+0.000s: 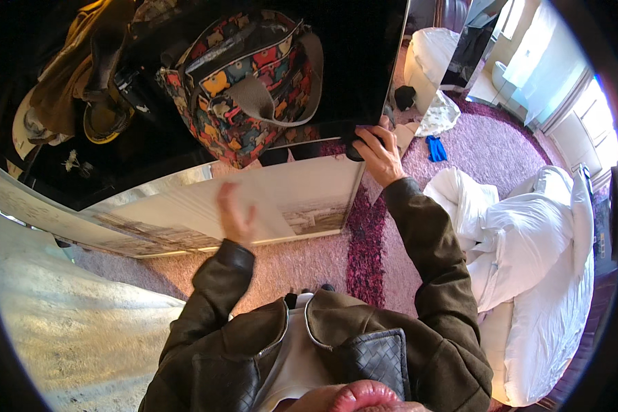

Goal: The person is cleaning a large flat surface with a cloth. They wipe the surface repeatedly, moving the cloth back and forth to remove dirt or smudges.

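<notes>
My right hand (382, 157) has its fingers curled over a small dark object (354, 147) at the near right corner of a glossy black surface (149, 172); what the object is cannot be told. My left hand (235, 213) is blurred, holds nothing, and its thumb and fingers are apart. It is over a pale framed landscape picture (268, 206) low beside the black surface. A bag with a colourful bear pattern (242, 98) and grey straps stands on that surface, beyond and between my hands.
Brown cloth (77, 85) and a yellow-rimmed item (102, 121) lie at the upper left. A pale curtain-like fabric (72, 319) hangs at left. At right are a bed with crumpled white bedding (530, 232), a blue cloth (435, 149) on the purple carpet (486, 139), and mirrored panels.
</notes>
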`<state>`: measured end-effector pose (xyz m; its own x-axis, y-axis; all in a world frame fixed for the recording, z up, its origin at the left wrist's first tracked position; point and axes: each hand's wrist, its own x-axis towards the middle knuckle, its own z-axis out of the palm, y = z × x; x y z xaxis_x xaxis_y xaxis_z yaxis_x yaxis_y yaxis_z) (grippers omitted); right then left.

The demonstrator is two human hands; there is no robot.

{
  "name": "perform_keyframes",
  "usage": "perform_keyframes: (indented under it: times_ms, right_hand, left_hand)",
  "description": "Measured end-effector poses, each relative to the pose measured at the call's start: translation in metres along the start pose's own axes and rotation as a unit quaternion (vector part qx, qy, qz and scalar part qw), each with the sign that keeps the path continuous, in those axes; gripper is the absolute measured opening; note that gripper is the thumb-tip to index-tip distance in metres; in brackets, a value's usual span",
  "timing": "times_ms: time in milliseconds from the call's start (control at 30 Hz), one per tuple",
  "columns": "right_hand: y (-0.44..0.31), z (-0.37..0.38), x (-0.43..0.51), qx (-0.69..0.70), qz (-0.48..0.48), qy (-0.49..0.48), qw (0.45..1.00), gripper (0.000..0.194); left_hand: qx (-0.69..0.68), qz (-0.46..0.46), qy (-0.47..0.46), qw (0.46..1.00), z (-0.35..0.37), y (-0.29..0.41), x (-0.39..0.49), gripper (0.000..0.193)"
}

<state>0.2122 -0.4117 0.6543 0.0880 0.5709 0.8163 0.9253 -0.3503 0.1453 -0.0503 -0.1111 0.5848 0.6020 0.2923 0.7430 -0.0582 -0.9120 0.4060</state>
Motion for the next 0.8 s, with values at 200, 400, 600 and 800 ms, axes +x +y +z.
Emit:
perform_keyframes:
  times_ms: [200, 400, 600, 800]
  right_hand:
    - [0.043, -0.068, 0.074, -0.074, 0.067, 0.177, 0.979, 0.040]
    - [0.064, -0.075, 0.092, -0.048, 0.030, 0.141, 0.988, 0.038]
    - [0.050, -0.051, 0.027, -0.110, 0.027, 0.044, 0.993, 0.019]
    - [0.103, -0.110, 0.131, -0.127, -0.078, 0.107, 0.983, 0.039]
  left_hand:
    - [-0.178, 0.098, -0.096, 0.974, 0.056, 0.128, 0.096, 0.055]
    - [-0.257, 0.106, -0.122, 0.953, 0.117, 0.180, 0.184, 0.071]
    - [-0.202, 0.045, -0.172, 0.963, 0.167, 0.191, 0.181, 0.089]
    - [-0.150, 0.057, -0.159, 0.974, 0.183, 0.185, 0.177, 0.083]
